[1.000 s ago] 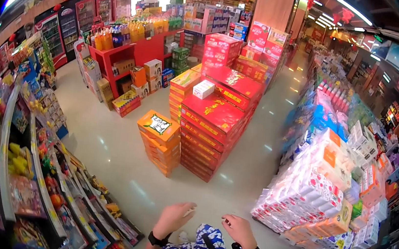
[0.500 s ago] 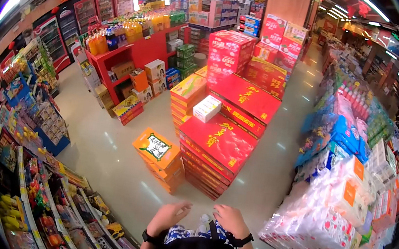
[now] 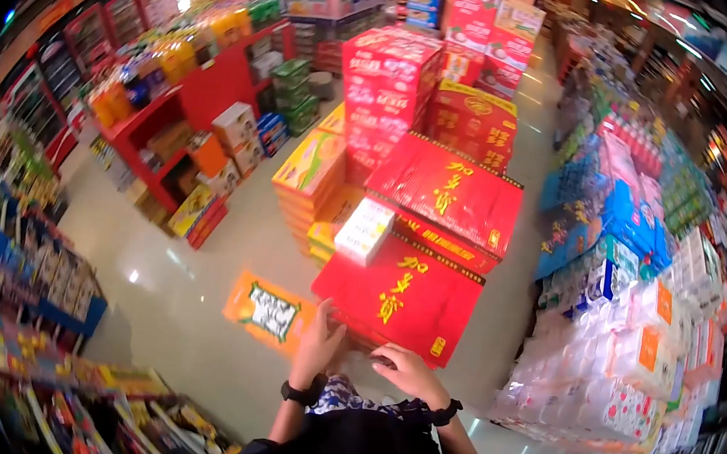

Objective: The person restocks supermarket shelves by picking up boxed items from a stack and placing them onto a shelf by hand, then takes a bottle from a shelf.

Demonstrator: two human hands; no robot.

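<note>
My left hand (image 3: 320, 340) is at the near left corner of the top red box (image 3: 427, 297), beside the orange box (image 3: 257, 309). Its fingers are apart and hold nothing. My right hand (image 3: 406, 368) is by the near edge of the same red box, fingers slightly curled, with nothing visible in them. Whether either hand touches the box I cannot tell. A small white box (image 3: 365, 230) lies on the red box's far left part. Behind it a higher red box (image 3: 453, 192) rests on its own stack.
Pink cartons (image 3: 387, 95) stand stacked behind the red boxes. Yellow-topped cartons (image 3: 308, 162) are piled to their left. Wrapped paper packs (image 3: 589, 369) form a high pile on the right. Shelves of small goods (image 3: 74, 409) line the lower left. A red drinks shelf (image 3: 218, 85) stands farther back.
The view has come closer to the red stack and tilted down. Both hands have moved up to the near edge of the top red box. The orange box is now partly behind my left hand.
</note>
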